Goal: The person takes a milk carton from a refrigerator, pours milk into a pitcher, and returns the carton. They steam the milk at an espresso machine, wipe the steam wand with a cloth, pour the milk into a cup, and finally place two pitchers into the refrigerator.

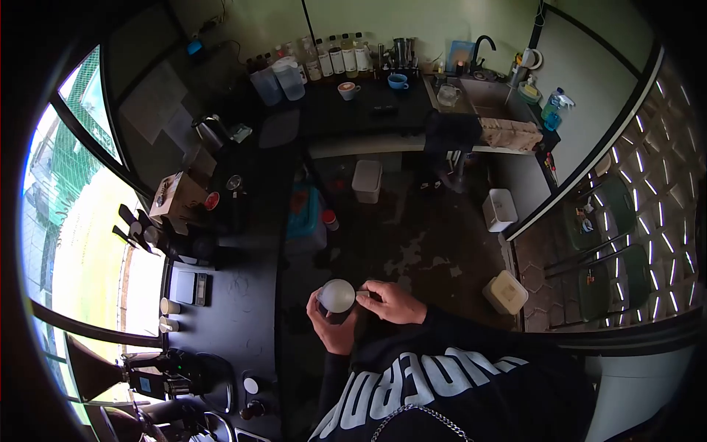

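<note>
A round cup (338, 297) with a whitish inside is held in front of my body, its mouth facing up toward me. My left hand (335, 330) wraps around its left and lower side, fingers curled against the wall. From the right, my right hand (392, 303) has its fingers closed at the short handle beside the rim. Part of the cup's body is hidden by the left hand.
A dark counter (247, 324) runs along my left, with a scale (190, 288), paper cups (169, 306) and coffee grinders (158, 376). On the back counter are a filled coffee cup (348, 90), a blue cup (398, 81), bottles and a sink (490, 96). Bins (506, 292) stand on the floor.
</note>
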### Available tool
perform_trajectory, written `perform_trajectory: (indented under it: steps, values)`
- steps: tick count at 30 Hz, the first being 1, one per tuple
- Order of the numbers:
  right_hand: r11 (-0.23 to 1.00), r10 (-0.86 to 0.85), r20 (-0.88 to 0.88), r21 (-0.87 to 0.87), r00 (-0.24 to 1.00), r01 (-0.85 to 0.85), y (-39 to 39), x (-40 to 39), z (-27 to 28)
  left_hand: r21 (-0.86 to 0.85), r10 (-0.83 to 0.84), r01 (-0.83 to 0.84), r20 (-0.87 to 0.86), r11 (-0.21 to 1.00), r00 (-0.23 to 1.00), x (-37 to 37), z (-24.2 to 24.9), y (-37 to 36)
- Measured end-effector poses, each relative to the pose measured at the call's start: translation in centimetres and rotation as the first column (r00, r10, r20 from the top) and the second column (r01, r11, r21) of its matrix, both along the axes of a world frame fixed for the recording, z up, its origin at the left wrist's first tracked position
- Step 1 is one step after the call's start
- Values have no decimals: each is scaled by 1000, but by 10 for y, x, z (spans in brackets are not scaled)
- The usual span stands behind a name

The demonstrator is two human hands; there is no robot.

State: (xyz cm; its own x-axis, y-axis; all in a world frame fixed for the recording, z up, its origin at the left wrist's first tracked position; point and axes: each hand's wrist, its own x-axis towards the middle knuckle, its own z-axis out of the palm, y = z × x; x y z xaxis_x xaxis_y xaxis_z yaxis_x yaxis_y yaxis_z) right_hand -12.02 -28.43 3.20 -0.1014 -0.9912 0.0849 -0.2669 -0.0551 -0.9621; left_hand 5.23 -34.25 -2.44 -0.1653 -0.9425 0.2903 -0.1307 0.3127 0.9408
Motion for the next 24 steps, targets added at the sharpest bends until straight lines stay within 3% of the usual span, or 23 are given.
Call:
perform_trajectory:
  steps: [2,4,6,7,9,11,12,14,20,24]
  values:
    - [998,-58,86,29,995,56,-30,-25,-3,39,-73,74,-26,996,997,-28,3,-37]
    - [988,-156,161,34,975,153,-59,-46,-10,-6,-187,188,52,982,981,-52,3,-82]
    - [962,-259,96,111,961,248,-88,-71,-3,-165,-295,318,150,934,944,-74,26,-131]
    - [954,-299,95,23,950,298,-104,-82,-12,-202,-335,379,221,903,916,-84,42,-155]
    - [945,-327,133,59,935,322,-133,-107,-14,-219,-387,457,300,862,872,-111,64,-204]
    - [933,-361,173,81,916,352,-159,-127,-16,-354,-446,637,487,685,751,-139,75,-249]
    - [932,-362,153,71,920,355,-172,-136,-15,-341,-454,647,495,682,741,-152,82,-267]
    - [930,-367,144,72,919,360,-197,-155,-18,-358,-445,754,638,551,628,-180,97,-297]
    - [932,-357,324,183,876,313,-265,-221,-22,-332,-455,796,682,506,573,-252,103,-368]
    - [943,-331,281,139,901,303,-310,-273,-37,-320,-430,782,694,535,578,-298,97,-404]
